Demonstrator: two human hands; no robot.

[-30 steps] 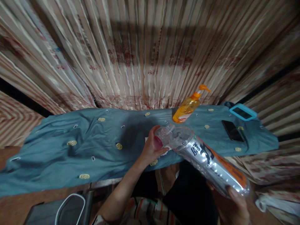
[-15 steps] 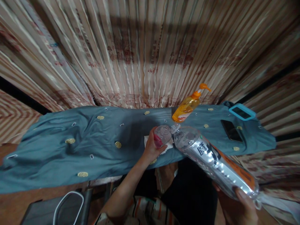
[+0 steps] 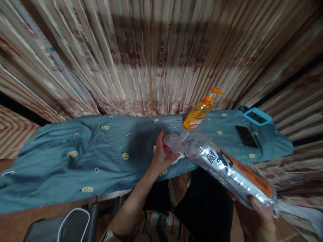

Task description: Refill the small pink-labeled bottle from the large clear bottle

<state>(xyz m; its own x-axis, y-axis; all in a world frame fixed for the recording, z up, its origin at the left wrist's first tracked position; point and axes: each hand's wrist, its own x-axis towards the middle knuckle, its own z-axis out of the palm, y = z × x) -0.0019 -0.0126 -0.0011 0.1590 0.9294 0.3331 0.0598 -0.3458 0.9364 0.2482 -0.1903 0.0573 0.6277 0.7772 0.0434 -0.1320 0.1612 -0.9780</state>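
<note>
My left hand (image 3: 161, 156) is wrapped round a small clear cup (image 3: 173, 142) with a pink patch on its side. A large clear plastic bottle (image 3: 227, 164) with a silver and orange label lies tilted in the air, its neck at the cup's rim. Near the bottle's base, my right hand (image 3: 259, 215) grips it from below and the side. Under the cup, a white tissue (image 3: 176, 159) shows in part on the cloth. Whether liquid is flowing between bottle and cup I cannot make out.
A pump bottle of orange liquid (image 3: 198, 114) stands behind the cup. To the right lie a black phone (image 3: 246, 136) and a blue-framed device (image 3: 257, 116). A teal patterned cloth (image 3: 106, 151) covers the narrow table; a pleated curtain (image 3: 141, 60) hangs behind.
The whole view has shifted slightly to the left. Both hands keep hold of the cup and the large bottle, which stay together much as before; the bottle's label has turned a little.
</note>
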